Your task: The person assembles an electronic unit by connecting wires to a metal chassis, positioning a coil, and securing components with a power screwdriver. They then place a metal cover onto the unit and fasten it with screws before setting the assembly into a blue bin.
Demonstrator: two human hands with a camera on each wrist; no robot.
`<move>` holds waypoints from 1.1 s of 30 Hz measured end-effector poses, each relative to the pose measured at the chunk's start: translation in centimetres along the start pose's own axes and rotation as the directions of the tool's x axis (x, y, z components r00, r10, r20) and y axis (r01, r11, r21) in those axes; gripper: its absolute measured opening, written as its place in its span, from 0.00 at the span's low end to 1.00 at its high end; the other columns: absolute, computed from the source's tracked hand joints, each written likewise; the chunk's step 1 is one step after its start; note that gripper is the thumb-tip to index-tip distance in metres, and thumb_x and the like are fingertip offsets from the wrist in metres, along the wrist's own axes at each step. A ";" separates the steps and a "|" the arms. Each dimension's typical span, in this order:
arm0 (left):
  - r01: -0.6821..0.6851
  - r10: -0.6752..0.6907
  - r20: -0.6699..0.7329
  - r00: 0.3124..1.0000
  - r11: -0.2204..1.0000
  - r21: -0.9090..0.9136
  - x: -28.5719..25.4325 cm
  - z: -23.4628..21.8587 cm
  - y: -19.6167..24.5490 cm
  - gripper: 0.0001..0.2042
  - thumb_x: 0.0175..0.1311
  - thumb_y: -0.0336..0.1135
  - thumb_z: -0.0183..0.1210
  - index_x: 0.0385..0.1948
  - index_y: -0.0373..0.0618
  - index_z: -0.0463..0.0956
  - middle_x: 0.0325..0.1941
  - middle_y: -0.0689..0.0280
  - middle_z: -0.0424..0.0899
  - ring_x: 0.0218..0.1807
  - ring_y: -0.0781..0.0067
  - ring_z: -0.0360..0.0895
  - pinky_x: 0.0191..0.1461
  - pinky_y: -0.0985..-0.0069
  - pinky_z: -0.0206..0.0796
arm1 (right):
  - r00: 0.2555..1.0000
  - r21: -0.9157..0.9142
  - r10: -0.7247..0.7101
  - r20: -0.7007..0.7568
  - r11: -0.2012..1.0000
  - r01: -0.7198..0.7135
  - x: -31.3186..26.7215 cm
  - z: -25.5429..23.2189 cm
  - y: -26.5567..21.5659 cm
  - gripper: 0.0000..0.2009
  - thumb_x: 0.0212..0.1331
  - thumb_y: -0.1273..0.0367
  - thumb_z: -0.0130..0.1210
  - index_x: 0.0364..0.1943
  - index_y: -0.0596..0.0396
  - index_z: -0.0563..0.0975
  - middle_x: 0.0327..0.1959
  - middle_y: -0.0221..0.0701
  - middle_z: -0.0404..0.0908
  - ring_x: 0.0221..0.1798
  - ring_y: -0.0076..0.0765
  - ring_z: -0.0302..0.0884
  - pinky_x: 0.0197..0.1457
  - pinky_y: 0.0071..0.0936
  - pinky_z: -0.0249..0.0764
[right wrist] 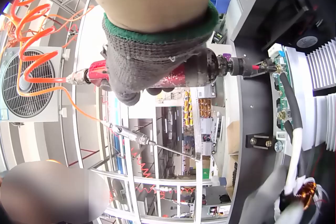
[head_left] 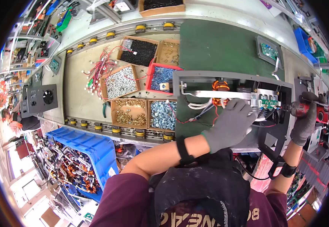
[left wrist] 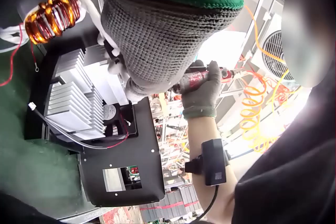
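Observation:
My right hand (head_left: 305, 123), in a grey knit glove, grips a red air screwdriver (right wrist: 176, 76). Its bit reaches through the end wall of a dark metal housing (head_left: 232, 74) to a screw point on a green circuit board (head_left: 269, 102). My gloved left hand (head_left: 230, 125) holds the silver finned heat sink (left wrist: 76, 103) beside the board, its fingers bent over it and partly hidden. White-sleeved cables (right wrist: 295, 155) run close by those fingers. A copper-wound coil (left wrist: 54, 19) lies inside the housing, and a black perforated panel (left wrist: 123, 174) hangs at its near side.
Left of the housing stand boxes of screws: silver (head_left: 120, 82), brass (head_left: 129, 114) and blue (head_left: 162, 77). Red wire bundles (head_left: 101, 72) lie beyond them. A blue crate (head_left: 85, 142) of coil parts stands below the bench. An orange coiled air hose (right wrist: 39, 40) feeds the screwdriver.

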State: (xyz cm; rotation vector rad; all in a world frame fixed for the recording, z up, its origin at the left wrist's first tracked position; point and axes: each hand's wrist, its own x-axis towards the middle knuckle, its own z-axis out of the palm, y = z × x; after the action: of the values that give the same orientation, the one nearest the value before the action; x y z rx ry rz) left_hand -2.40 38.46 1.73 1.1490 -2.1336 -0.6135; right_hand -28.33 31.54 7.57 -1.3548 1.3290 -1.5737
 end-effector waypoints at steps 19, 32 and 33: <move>0.563 -0.568 -0.182 0.802 0.621 0.545 -3.5 -9.1 -28.6 0.10 0.53 0.40 0.59 0.37 0.56 0.81 0.51 0.64 0.73 0.60 0.58 0.62 0.63 0.56 0.50 | 0.970 -0.098 0.182 0.163 0.981 -0.168 -1.2 -1.4 0.1 0.23 0.54 0.64 0.58 0.54 0.56 0.69 0.48 0.32 0.74 0.51 0.33 0.72 0.59 0.35 0.67; 0.229 -0.654 0.103 0.749 0.402 0.887 0.3 -5.7 -31.4 0.17 0.60 0.39 0.51 0.48 0.47 0.79 0.62 0.62 0.65 0.69 0.55 0.50 0.68 0.46 0.37 | 0.994 -0.182 -0.013 0.106 0.983 0.032 -1.9 3.5 -4.6 0.21 0.53 0.60 0.57 0.48 0.58 0.71 0.42 0.34 0.73 0.49 0.38 0.71 0.64 0.46 0.61; 0.225 -0.648 0.105 0.754 0.406 0.886 0.3 -5.9 -31.3 0.17 0.60 0.39 0.51 0.48 0.47 0.79 0.62 0.62 0.65 0.69 0.55 0.50 0.68 0.46 0.37 | 0.995 -0.186 -0.017 0.100 0.982 0.036 -1.8 3.4 -5.2 0.21 0.53 0.60 0.57 0.48 0.58 0.71 0.42 0.34 0.73 0.49 0.38 0.71 0.64 0.46 0.61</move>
State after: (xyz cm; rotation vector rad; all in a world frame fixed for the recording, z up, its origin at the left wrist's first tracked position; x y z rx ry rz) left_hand 19.22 21.59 -14.53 2.4095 -2.5858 0.0455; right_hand -23.96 33.67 11.87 -1.5491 1.4324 -1.4082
